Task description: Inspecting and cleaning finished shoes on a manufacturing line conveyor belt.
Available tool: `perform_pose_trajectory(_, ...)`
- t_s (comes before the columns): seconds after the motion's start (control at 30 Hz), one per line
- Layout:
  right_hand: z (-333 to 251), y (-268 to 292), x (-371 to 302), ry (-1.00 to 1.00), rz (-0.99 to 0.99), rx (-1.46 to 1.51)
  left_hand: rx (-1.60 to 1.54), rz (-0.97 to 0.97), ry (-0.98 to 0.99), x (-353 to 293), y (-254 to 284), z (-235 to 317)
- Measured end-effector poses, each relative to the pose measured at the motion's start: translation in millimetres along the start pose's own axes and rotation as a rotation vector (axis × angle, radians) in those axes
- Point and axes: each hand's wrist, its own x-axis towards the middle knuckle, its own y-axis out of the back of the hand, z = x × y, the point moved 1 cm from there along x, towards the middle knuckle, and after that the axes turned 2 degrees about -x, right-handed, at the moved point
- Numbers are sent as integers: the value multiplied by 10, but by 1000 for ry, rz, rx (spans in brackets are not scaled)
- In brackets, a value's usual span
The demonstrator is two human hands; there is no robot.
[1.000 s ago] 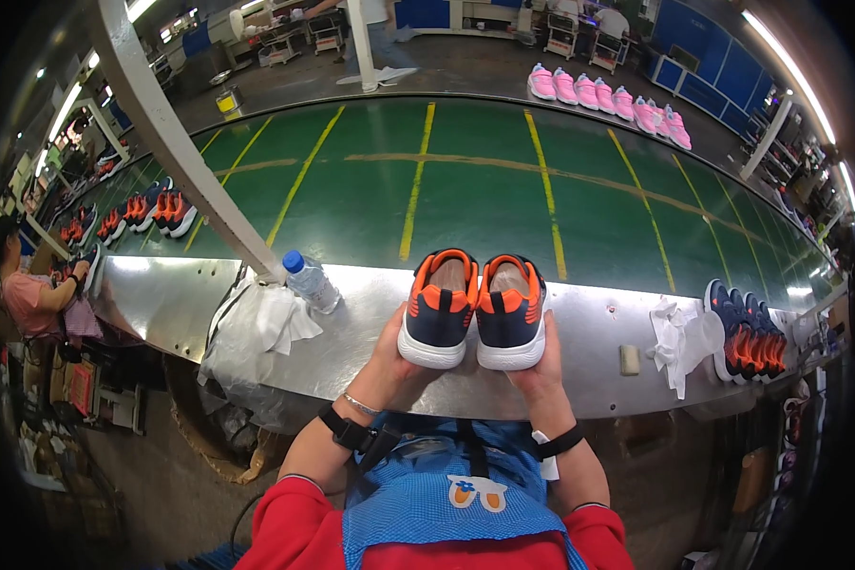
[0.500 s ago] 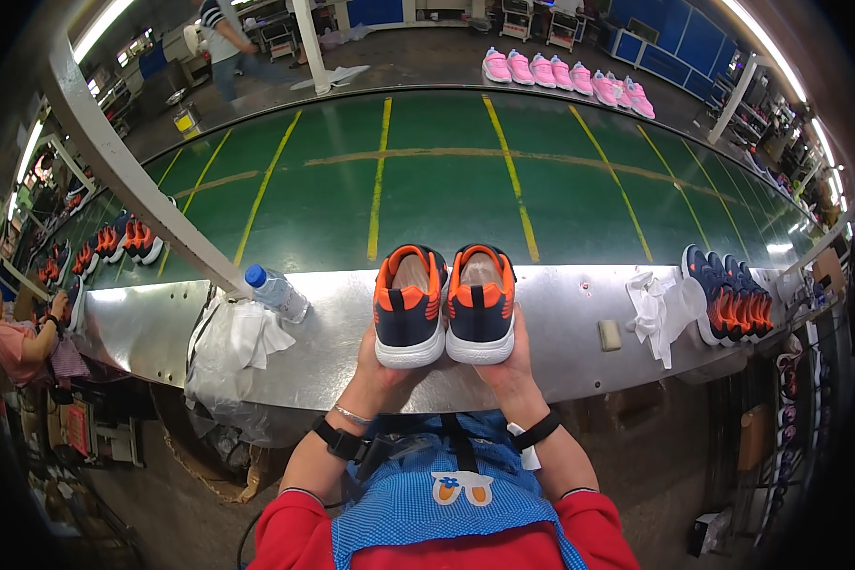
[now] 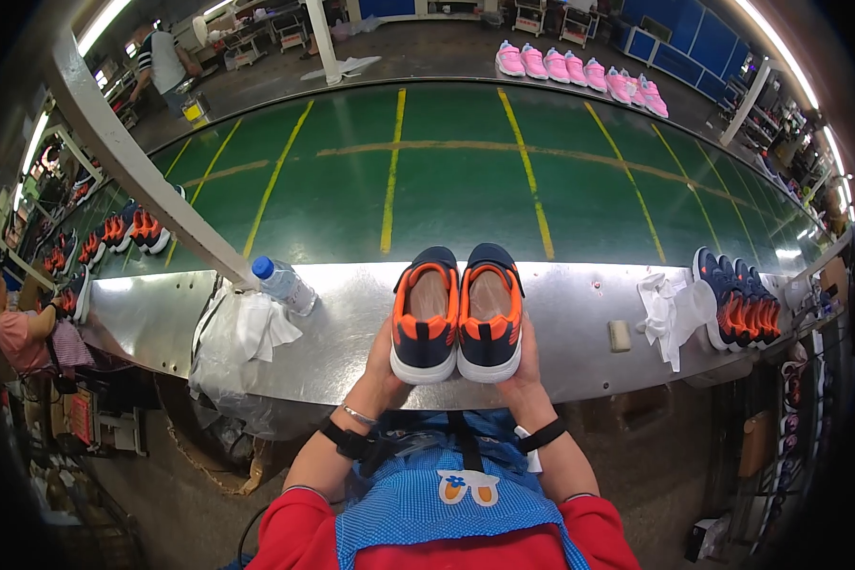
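Observation:
A pair of dark navy shoes with orange collars and white soles is held side by side above the metal ledge, heels toward me. My left hand [image 3: 381, 365] grips the left shoe [image 3: 424, 353] from its outer side, fingers mostly hidden beneath it. My right hand [image 3: 526, 363] holds the right shoe [image 3: 489, 354] the same way, with the thumb side showing along its outer edge. The two shoes touch or nearly touch, and their pale insoles face up toward me.
Beyond the metal ledge [image 3: 560, 313] runs a green belt [image 3: 456, 199] with yellow lines. A capped bottle [image 3: 285, 285] and white cloth [image 3: 247, 328] lie left. An eraser-like block [image 3: 619, 335], white paper [image 3: 668, 309] and several navy-orange shoes [image 3: 736, 299] are right. Pink shoes [image 3: 579, 68] stand across.
Both shoes have come slightly nearer to me and tilted, so more of their insoles shows. They sit closer together. In the background, a walking person has moved left.

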Motion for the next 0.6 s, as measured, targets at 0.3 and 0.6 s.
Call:
perform_pose_trajectory(0.3,-170,262,-118,114,122,-988,1236,-141,-413,-89,273,74)
perform_pose_trajectory(0.6,-415,421,-261,-127,129,-644,409,-64,85,-155,641,255)
